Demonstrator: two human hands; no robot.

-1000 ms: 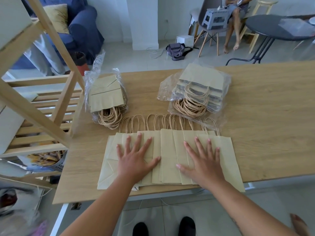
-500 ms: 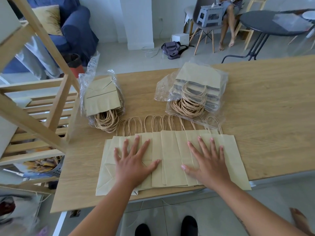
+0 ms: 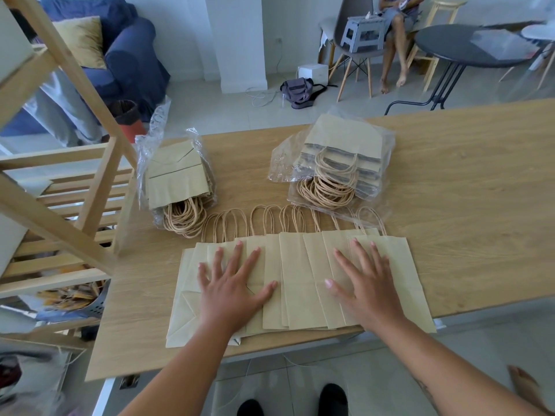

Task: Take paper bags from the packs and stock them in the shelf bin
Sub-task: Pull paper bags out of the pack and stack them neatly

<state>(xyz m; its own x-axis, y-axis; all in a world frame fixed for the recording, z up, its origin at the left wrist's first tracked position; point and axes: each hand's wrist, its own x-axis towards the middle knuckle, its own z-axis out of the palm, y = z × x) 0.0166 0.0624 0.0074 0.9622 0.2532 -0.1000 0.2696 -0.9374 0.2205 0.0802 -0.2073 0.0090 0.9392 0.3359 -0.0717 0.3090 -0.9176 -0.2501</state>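
left hand (image 3: 231,292), right hand (image 3: 371,288), flat on unprinted paper bags (image 3: 300,280)

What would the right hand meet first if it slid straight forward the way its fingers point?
Probably the twisted paper handles of the fanned bags under the right hand, then the plastic-wrapped pack behind them.

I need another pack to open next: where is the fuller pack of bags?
In the head view, the fuller pack lies on the table, far and right of centre, just beyond the fanned bags.
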